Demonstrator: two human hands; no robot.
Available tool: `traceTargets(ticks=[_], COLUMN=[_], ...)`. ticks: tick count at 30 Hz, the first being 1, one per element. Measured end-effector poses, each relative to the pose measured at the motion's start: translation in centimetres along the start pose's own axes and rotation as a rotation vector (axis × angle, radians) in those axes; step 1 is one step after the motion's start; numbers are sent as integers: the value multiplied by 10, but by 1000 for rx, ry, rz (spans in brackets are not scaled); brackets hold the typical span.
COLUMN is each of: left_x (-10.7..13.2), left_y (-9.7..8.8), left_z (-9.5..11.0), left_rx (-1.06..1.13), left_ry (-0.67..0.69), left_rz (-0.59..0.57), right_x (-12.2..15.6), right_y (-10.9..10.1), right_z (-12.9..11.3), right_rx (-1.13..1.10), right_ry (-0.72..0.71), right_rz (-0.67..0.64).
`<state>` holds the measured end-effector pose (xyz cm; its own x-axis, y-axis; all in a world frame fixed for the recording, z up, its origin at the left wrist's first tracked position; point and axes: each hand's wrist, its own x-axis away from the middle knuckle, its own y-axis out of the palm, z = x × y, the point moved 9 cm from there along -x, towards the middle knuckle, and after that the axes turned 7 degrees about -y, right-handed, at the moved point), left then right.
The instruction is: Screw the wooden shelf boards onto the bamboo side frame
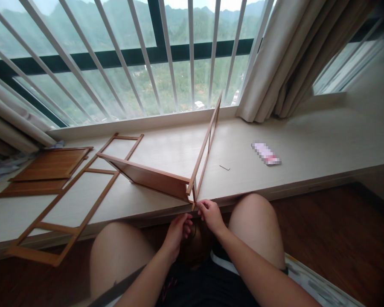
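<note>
A tall wooden side frame (207, 145) stands upright on the pale window ledge (301, 145), joined at its near corner to a wooden shelf panel (149, 175) that slopes down to the left. My right hand (210, 214) pinches the frame's bottom corner at the ledge's front edge. Just below and left of that corner, my left hand (178, 230) has its fingers curled, under the ledge edge; what it holds is hidden. My bare knees frame both hands.
A second ladder-like wooden frame (73, 200) lies flat on the ledge to the left. Two wooden shelf panels (49, 168) lie stacked further left. A small hex key (224, 167) and a blurred pink packet (266, 154) lie to the right. Curtains hang at the window.
</note>
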<state>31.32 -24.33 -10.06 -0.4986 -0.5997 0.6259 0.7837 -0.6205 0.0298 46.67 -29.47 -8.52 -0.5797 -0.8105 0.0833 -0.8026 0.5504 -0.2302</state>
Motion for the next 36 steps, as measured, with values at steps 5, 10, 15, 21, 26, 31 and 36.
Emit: traceTargets(ticks=[5,10,15,21,26,31,36], left_x=[-13,-22,-20,-27,-43,-40,-27], left_y=[14,24,24,18,24,26,27], left_z=[9,11,6,0,-19,-23,1], left_rx=[203,365,468,463,440,469,309], left_ry=[-186,-289,-306,-401,-479,-379,-213], left_rz=[-149,-205,-176,-238,-342,-231,-140], right_x=[0,-1,-3,-5,-1,-8,-15], right_y=[3,2,4,9,12,8,5], right_z=[1,1,-3,5,10,1,-13], right_rx=[-61,-54,-33,-14,-128,7,239], right_ry=[16,24,40,105,144,121,-38], right_rz=[-11,-16,-33,-125,-108,-117,-154])
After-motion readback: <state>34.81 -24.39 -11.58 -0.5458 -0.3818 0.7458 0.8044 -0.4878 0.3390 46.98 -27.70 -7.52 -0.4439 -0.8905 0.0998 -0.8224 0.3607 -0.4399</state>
